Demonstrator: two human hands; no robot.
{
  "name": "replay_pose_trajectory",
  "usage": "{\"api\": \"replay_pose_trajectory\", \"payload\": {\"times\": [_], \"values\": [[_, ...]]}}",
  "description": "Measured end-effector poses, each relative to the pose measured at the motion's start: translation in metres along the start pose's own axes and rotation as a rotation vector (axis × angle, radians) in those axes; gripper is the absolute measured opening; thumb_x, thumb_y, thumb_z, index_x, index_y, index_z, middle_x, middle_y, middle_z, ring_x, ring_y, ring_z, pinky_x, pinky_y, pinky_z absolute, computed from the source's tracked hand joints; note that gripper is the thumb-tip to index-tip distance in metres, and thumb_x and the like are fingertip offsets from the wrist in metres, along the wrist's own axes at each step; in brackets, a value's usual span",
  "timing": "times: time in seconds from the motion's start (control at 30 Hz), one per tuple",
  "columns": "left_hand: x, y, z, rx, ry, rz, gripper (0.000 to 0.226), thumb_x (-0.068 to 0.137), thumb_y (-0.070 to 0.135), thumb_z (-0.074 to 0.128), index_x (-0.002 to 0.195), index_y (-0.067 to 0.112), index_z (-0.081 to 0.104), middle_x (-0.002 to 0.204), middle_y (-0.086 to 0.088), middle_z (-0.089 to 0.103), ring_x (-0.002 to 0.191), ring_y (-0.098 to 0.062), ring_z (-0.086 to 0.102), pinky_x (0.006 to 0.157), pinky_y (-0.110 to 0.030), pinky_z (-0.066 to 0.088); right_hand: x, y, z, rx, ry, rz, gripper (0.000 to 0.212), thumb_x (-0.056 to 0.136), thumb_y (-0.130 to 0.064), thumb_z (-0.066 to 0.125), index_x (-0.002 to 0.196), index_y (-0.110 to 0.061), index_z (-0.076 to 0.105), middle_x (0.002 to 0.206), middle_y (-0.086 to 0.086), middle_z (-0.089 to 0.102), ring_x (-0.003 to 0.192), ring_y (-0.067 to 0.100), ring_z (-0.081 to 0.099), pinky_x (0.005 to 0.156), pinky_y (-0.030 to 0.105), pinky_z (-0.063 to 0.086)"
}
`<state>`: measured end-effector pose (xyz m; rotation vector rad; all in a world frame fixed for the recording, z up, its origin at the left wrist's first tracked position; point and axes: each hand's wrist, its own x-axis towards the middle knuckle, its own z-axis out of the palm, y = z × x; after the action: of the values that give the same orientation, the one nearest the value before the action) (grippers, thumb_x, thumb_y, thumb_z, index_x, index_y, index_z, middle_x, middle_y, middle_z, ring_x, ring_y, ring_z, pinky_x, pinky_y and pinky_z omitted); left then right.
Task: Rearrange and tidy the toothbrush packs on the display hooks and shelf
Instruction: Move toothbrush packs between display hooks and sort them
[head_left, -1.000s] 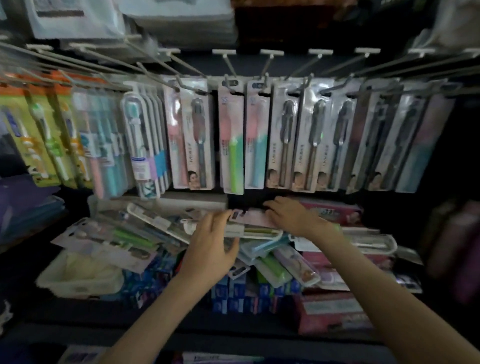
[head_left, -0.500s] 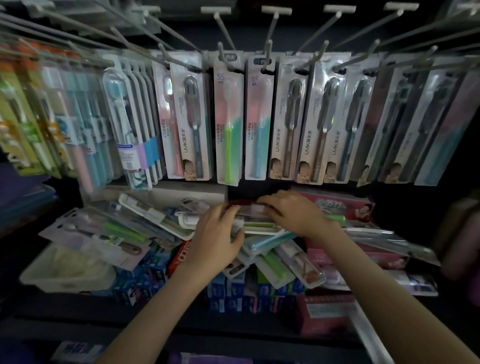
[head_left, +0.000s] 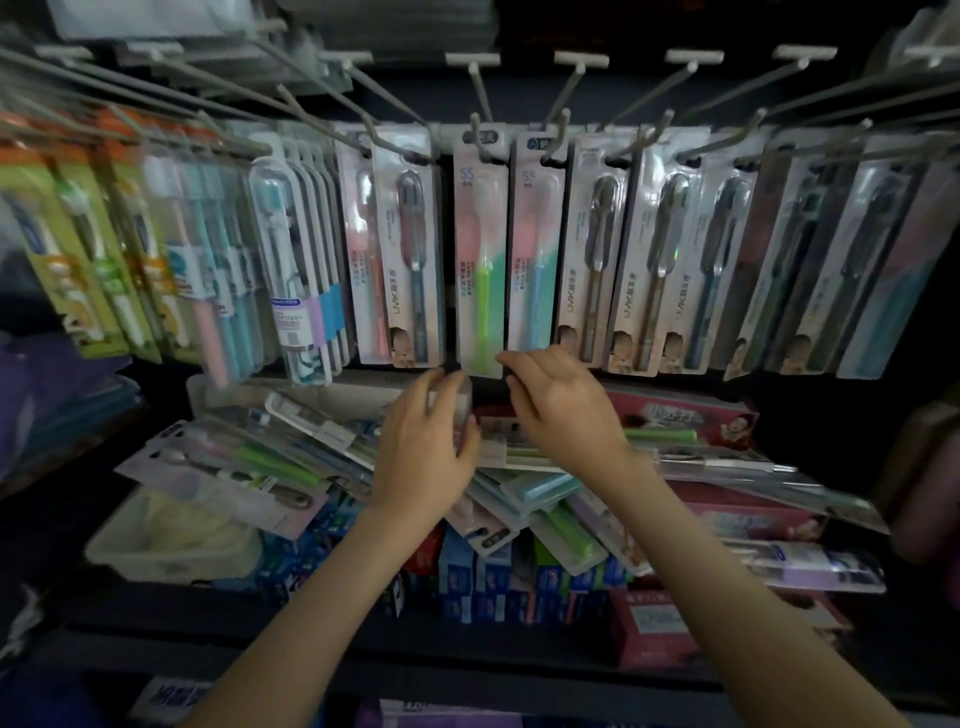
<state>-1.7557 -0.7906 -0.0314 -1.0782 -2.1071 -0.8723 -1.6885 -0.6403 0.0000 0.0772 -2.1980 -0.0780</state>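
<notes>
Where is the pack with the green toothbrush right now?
In the head view the green toothbrush pack hangs at the centre of the hook row, just left of the blue toothbrush pack, its lower edge by the right hand.

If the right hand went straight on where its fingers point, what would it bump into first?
Most likely the bottom of the hanging green toothbrush pack: the right hand has its fingers pointing up and left, almost touching it. Depth is hard to judge.
</notes>
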Motion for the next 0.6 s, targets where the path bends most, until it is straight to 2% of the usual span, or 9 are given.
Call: {"api": "replay_pose_trajectory", "payload": {"times": [0.17,0.33,0.43,0.6], "values": [[0.008,-0.02,-0.026,0.034,0.114,-0.007,0.047,0.081,0.009,0.066,0.126,0.003,0.054,0.124,-0.019,0.055,0.111,-0.035,0.055,0.091,-0.045,0.048,0.029,-0.043,0.012,0.074,0.077,-0.034,0.03,0.088,-0.008,0.048,0.114,-0.001,0.062,0.089,0.011,0.064,0.082,0.028,0.057,0.074,0.034,0.045],[-0.014,-0.022,-0.034,-0.003,0.085,0.004,0.049,0.078,0.005,0.068,0.125,0.0,0.054,0.12,-0.02,0.057,0.109,-0.035,0.056,0.092,-0.044,0.047,0.014,-0.076,0.007,0.131,0.063,-0.027,0.035,0.086,-0.007,0.046,0.118,-0.001,0.059,0.088,0.011,0.063,0.082,0.028,0.055,0.074,0.036,0.046],[-0.039,-0.012,-0.036,-0.017,0.03,0.014,0.049,0.078,0.007,0.069,0.124,0.001,0.055,0.118,-0.02,0.058,0.108,-0.036,0.056,0.089,-0.044,0.047,-0.014,-0.091,-0.005,0.097,0.028,0.058,0.031,0.086,-0.009,0.045,0.109,0.0,0.063,0.088,0.013,0.064,0.081,0.03,0.057,0.072,0.04,0.048],[-0.088,0.012,-0.048,-0.122,-0.086,0.125,0.042,0.083,0.011,0.064,0.124,0.001,0.055,0.119,-0.02,0.057,0.11,-0.038,0.054,0.091,-0.047,0.047,-0.081,-0.125,-0.038,-0.002,-0.006,0.283,0.031,0.085,-0.011,0.042,0.107,0.001,0.062,0.086,0.014,0.064,0.08,0.032,0.057,0.071,0.03,0.036]]}}
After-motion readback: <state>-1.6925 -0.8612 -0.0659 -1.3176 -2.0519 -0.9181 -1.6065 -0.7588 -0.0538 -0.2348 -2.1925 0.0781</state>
